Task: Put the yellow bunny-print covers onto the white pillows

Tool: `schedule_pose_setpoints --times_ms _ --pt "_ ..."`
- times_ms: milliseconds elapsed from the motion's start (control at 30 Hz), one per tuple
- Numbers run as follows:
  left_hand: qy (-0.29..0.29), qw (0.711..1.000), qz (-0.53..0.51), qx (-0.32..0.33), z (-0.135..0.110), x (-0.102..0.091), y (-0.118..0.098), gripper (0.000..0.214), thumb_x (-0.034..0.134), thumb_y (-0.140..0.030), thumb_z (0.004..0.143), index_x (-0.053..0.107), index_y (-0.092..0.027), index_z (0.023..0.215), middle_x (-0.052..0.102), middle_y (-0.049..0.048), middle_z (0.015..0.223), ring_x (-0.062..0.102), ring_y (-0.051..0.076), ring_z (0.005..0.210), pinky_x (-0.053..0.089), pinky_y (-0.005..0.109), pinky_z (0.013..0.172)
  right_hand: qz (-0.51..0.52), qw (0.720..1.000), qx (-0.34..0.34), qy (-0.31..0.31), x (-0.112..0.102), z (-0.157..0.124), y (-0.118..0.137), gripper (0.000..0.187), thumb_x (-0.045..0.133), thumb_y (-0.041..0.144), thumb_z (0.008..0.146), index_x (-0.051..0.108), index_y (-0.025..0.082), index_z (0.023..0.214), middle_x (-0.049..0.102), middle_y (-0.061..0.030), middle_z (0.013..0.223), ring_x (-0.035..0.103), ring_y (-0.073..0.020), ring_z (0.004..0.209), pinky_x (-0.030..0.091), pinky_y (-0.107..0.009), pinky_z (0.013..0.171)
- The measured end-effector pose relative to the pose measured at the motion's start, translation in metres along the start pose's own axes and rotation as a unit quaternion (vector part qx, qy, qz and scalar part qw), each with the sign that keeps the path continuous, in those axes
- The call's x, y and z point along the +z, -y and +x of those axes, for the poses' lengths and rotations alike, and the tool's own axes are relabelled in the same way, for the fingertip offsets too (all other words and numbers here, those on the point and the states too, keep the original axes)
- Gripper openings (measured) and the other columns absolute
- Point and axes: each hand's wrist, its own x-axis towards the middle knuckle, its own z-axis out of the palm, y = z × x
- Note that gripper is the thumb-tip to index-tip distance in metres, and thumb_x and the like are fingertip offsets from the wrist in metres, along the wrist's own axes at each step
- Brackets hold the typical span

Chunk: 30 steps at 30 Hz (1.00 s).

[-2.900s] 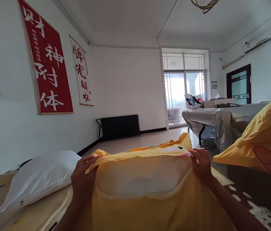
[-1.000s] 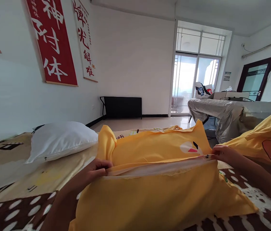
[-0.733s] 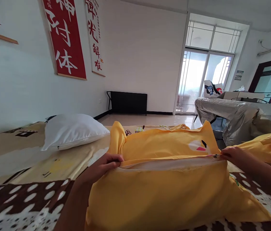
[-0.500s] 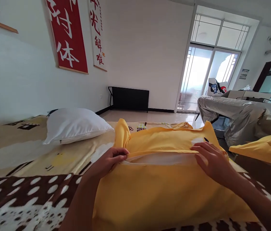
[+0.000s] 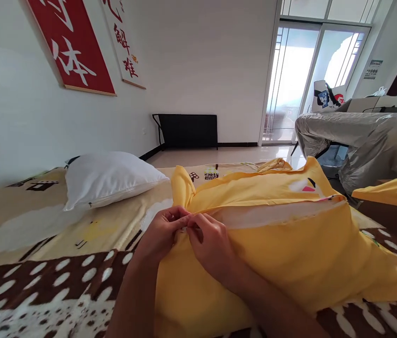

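A yellow pillowcase [image 5: 272, 253] lies in front of me on the bed, with a white inner pillow [image 5: 265, 213] showing through its long opening. My left hand [image 5: 165, 230] pinches the fabric at the left end of that opening. Right beside it, fingertips nearly touching, my right hand [image 5: 210, 237] is closed on the same spot of the edge. Whatever small fastening may be between the fingers is hidden. Part of a printed face with a pink patch shows on the far flap.
A white cushion [image 5: 110, 180] rests to the left on the patterned bedspread [image 5: 54, 234]. More yellow fabric [image 5: 395, 190] lies at the right over a brown box. Beyond stand a plastic-covered table [image 5: 356, 124], a black panel [image 5: 188, 131] by the wall and a glass door [image 5: 290, 84].
My right hand has moved left from the right part of the opening to join my left hand at its left end. The view has tilted down slightly.
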Motion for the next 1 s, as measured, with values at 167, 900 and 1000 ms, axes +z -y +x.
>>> schedule_pose_setpoints --times_ms 167,900,1000 --pt "-0.015 1.000 -0.002 -0.011 0.002 0.005 0.001 0.028 0.079 -0.033 0.058 0.060 -0.013 0.061 0.059 -0.0003 0.058 0.052 0.009 0.055 0.041 0.019 0.053 0.016 0.999 0.037 -0.014 0.004 -0.005 -0.012 0.012 0.047 0.017 0.082 0.059 0.021 0.080 0.067 -0.0003 0.074 0.060 -0.0126 0.064 0.046 -0.022 0.061" --pt "-0.101 0.994 0.031 0.002 -0.001 0.029 -0.004 0.030 0.077 -0.034 0.053 0.055 -0.014 0.055 0.046 -0.0056 0.048 0.038 0.005 0.046 0.029 0.016 0.043 -0.109 0.993 -0.022 -0.046 0.007 -0.011 -0.022 0.020 0.045 0.022 0.092 0.060 0.022 0.078 0.070 -0.0001 0.074 0.062 -0.0130 0.067 0.039 -0.026 0.068" --pt "-0.105 0.993 0.058 0.007 0.000 0.030 -0.003 0.029 0.076 -0.035 0.054 0.055 -0.015 0.055 0.047 -0.0051 0.048 0.039 0.006 0.047 0.028 0.018 0.043 -0.124 0.991 -0.037 -0.024 0.007 -0.010 -0.023 0.022 0.045 0.022 0.093 0.059 0.022 0.076 0.069 0.0010 0.071 0.061 -0.0125 0.064 0.037 -0.027 0.067"
